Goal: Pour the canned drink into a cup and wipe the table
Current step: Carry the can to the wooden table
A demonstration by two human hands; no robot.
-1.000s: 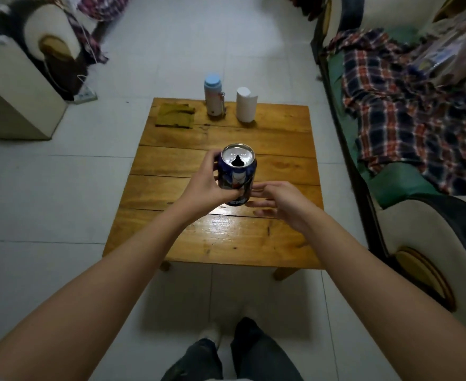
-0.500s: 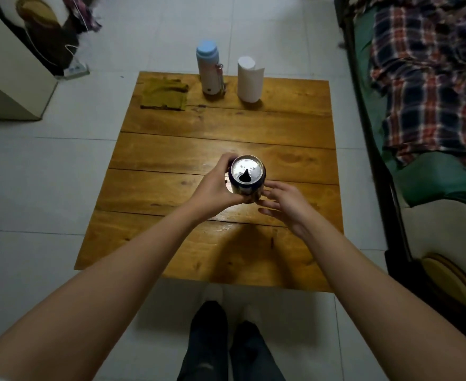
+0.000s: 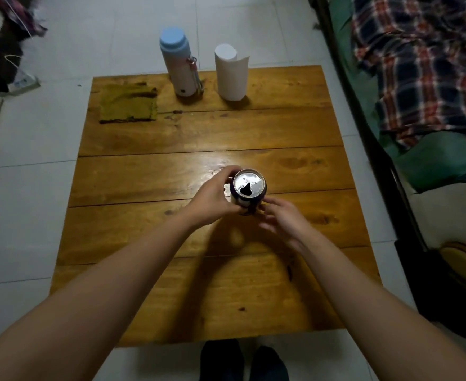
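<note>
A blue drink can (image 3: 249, 188) with an opened silver top stands upright over the middle of the wooden table (image 3: 254, 127). My left hand (image 3: 212, 199) grips its left side. My right hand (image 3: 284, 218) sits at the can's lower right, fingers loosely bent and touching its base. At the far edge of the table stand a white bottle with a pale blue lid (image 3: 181, 67) and a white paper roll (image 3: 230, 74). A folded olive cloth (image 3: 128, 104) lies at the far left corner. I see no open cup.
A sofa (image 3: 430, 166) with a plaid blanket (image 3: 424, 64) runs along the table's right side. Pale tiled floor (image 3: 33, 160) surrounds the table. A power strip (image 3: 22, 82) and dark clutter lie at the far left. My feet (image 3: 243, 361) are under the near edge.
The can has come down from in front of me towards the tabletop, still held by my left hand. My view has tilted downward and closer to the table. My right hand stayed by the can.
</note>
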